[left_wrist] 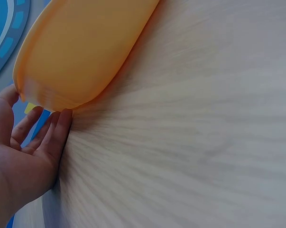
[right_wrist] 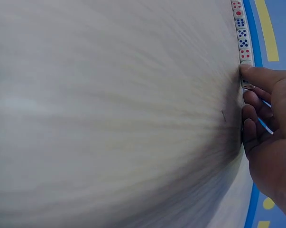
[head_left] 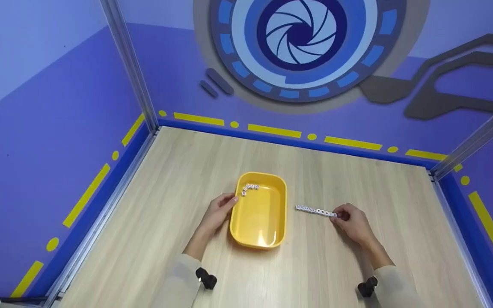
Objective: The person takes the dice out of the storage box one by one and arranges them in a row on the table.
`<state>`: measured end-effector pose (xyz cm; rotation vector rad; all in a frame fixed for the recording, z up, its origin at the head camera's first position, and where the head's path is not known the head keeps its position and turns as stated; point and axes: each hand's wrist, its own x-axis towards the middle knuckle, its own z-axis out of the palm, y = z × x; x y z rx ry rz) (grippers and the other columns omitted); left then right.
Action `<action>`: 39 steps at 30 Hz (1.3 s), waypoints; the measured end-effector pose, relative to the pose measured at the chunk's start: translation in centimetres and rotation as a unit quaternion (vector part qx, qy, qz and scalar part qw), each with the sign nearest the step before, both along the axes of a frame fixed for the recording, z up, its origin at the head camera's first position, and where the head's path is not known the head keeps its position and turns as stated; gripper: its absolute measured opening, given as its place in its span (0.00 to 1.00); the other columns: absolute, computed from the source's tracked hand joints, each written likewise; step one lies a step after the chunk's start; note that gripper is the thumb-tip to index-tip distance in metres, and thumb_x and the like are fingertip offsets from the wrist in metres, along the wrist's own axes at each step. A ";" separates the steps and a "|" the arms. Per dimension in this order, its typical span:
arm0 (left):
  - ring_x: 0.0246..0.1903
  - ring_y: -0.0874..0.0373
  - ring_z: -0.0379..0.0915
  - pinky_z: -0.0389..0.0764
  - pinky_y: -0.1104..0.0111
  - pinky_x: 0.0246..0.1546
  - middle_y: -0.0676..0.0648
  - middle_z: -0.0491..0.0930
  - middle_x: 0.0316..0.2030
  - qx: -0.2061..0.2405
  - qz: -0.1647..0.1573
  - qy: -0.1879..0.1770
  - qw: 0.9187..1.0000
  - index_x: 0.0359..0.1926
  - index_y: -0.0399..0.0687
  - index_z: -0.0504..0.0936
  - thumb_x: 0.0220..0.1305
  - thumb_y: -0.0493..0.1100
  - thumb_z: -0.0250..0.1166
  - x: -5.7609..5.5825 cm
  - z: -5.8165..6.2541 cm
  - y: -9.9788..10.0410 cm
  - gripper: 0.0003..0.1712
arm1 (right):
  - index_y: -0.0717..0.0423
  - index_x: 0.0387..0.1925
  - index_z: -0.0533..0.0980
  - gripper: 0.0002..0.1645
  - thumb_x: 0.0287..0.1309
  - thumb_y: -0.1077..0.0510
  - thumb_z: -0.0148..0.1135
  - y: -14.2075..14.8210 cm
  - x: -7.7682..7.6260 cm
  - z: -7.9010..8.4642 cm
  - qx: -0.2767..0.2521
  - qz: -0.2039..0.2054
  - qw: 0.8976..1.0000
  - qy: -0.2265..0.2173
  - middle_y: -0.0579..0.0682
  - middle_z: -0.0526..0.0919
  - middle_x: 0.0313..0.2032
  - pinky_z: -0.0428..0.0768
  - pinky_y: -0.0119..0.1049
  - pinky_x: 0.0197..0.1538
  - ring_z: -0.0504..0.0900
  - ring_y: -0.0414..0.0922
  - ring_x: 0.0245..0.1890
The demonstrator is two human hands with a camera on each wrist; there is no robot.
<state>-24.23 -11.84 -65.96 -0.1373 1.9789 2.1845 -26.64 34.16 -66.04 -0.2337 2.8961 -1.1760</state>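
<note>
A yellow plastic box (head_left: pixel 258 214) stands on the table, with several small white dice (head_left: pixel 251 187) inside at its far left corner. My left hand (head_left: pixel 219 211) holds the box by its left side. In the left wrist view, the thumb (left_wrist: pixel 9 94) of that hand meets the rim and its fingers (left_wrist: pixel 62 126) lie against the outer wall low down. To the right of the box runs a straight row of white dice (head_left: pixel 315 210) with red and blue pips. My right hand (head_left: pixel 353 220) pinches the row's right end between thumb and fingers, partly hiding the last dice.
The light wood table (head_left: pixel 178 171) has blue panels (head_left: pixel 169 77) at its back and sides, joined by metal posts (head_left: pixel 131 60). Black wrist cameras (head_left: pixel 206 279) sit on both sleeves. A gap of table separates the box from the dice row.
</note>
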 end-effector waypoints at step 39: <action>0.54 0.46 0.78 0.83 0.61 0.48 0.38 0.77 0.58 -0.008 0.011 -0.009 1.000 0.63 0.43 0.75 0.66 0.59 0.65 -0.1 0.2 0.2 0.32 | 0.60 0.44 0.80 0.14 0.58 0.60 0.72 -23.9 -2.9 6.1 -0.170 0.131 0.973 0.088 0.52 0.82 0.39 0.84 0.50 0.44 0.81 0.50 0.41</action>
